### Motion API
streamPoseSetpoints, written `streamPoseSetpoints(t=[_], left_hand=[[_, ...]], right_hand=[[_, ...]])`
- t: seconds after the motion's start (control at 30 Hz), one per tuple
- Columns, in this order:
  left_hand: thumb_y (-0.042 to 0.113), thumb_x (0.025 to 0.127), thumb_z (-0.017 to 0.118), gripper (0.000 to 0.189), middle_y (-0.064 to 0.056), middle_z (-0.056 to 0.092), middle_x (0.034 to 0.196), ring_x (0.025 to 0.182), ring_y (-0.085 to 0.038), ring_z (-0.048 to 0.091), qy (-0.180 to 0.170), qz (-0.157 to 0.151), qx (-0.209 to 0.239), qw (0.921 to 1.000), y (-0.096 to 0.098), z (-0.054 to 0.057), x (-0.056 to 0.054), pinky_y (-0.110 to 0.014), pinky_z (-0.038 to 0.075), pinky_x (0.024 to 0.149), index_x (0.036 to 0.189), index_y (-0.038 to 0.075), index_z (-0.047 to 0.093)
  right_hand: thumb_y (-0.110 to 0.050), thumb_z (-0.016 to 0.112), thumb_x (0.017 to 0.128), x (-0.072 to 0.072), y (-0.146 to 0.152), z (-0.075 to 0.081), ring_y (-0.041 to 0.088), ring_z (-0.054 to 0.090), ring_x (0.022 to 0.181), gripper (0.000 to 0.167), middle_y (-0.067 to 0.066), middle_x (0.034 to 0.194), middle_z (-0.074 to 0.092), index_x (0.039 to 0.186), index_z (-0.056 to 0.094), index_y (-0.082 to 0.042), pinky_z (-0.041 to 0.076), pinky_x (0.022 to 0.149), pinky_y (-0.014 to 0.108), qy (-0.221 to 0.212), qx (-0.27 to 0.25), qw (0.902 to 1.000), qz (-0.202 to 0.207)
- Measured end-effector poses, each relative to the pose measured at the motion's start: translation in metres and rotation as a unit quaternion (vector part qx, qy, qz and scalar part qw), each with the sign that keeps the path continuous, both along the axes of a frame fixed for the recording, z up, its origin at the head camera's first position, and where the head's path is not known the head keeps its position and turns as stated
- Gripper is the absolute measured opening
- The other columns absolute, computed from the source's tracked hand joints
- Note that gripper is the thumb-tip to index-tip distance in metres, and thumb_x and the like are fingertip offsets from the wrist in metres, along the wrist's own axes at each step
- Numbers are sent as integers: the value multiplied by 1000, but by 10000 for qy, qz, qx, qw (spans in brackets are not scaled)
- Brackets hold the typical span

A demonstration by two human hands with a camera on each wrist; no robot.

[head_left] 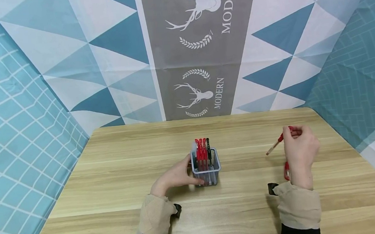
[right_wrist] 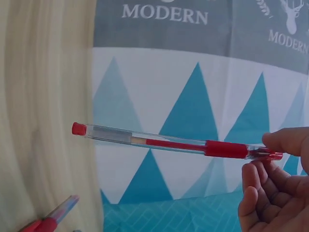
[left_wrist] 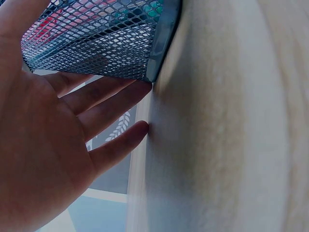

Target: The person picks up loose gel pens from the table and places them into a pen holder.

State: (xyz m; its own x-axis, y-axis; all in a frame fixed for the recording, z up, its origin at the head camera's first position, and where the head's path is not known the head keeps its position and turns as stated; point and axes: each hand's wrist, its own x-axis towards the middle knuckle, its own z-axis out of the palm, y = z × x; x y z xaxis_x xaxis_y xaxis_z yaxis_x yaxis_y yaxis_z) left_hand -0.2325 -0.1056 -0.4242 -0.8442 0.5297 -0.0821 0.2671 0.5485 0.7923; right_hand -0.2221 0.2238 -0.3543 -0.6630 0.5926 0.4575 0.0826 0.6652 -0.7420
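A grey mesh pen holder (head_left: 211,178) stands mid-table with several red pens (head_left: 201,151) and a black pen (head_left: 208,148) upright in it. My left hand (head_left: 178,175) holds the holder from its left side, thumb across the front and fingers along another wall; the mesh wall (left_wrist: 104,50) fills the top of the left wrist view. To the right, my right hand (head_left: 301,146) pinches a clear-barrelled red gel pen (right_wrist: 176,145) by its tip end, between thumb and fingers. The pen's red end plug points away from the hand, tilted down and left in the head view.
Another red pen (head_left: 286,170) lies on the wooden table (head_left: 243,216) beside my right wrist, partly hidden by it. Patterned cloth (head_left: 190,57) hangs behind the table's far edge, with blue cloth on both sides.
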Motion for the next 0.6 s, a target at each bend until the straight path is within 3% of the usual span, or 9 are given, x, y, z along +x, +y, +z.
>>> streamPoseSetpoints(t=[0.23,0.6], left_hand=[[37,63,80,101,-1,52,126,118,-16,46,5,9,-27,10000,0,-1,-1,-40,34,102,143,19,21],[37,63,81,102,-2,51,128,121,-19,45,-13,-44,79,10000,0,-2,-2,-42,33,103,143,20,21]], right_hand=[[-25,56,86,4,-12,9,-16,35,57,28,15,80,63,92,63,1,34,58,14,438,10,9985,341],[-21,59,85,7,-27,17,-15,45,64,25,12,87,64,99,64,-1,38,62,4,1036,-289,9916,721]])
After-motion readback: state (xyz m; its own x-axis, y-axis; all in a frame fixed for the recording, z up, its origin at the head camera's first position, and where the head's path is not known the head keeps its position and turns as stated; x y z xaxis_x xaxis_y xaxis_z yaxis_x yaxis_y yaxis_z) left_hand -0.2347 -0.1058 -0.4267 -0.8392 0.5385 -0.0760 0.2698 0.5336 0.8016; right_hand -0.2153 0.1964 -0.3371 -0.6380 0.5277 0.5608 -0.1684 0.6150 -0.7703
